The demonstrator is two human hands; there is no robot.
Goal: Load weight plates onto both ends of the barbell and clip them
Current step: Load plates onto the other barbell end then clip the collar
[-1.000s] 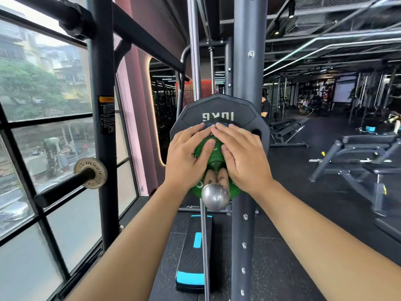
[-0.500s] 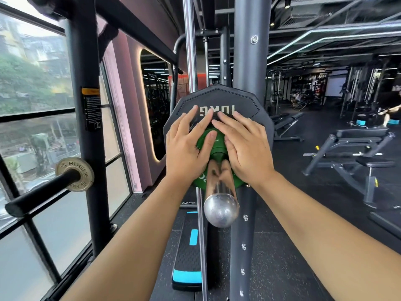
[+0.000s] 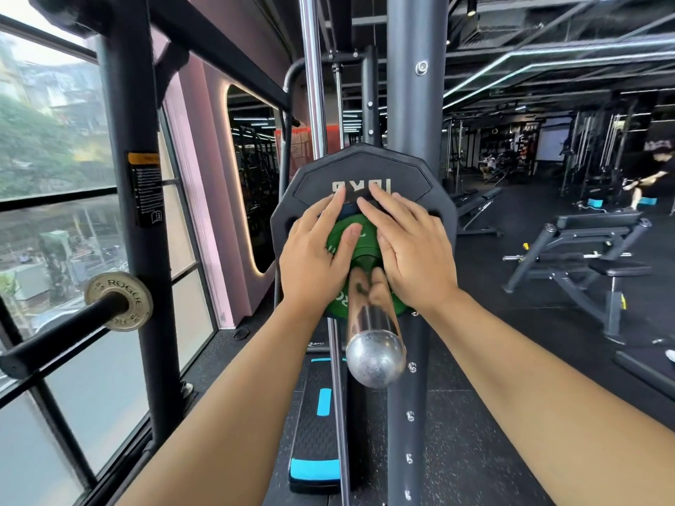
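Note:
The chrome barbell sleeve (image 3: 372,334) points straight at me, its round end low in the middle. A black 10 kg plate (image 3: 365,169) sits far down the sleeve. In front of it is a smaller green plate (image 3: 356,237). My left hand (image 3: 316,255) and my right hand (image 3: 411,246) lie flat with straight fingers on the green plate, one on each side of the sleeve. Fingertips reach onto the black plate. No clip is visible.
A grey rack upright (image 3: 414,104) stands behind the plates. A storage peg with a small Rogue plate (image 3: 118,301) juts out at the left beside the window. A black and blue step platform (image 3: 316,425) lies on the floor below. Benches (image 3: 584,264) stand to the right.
Both hands have slid further along the sleeve with the green plate, toward the black plate. More bare sleeve shows in front of my hands.

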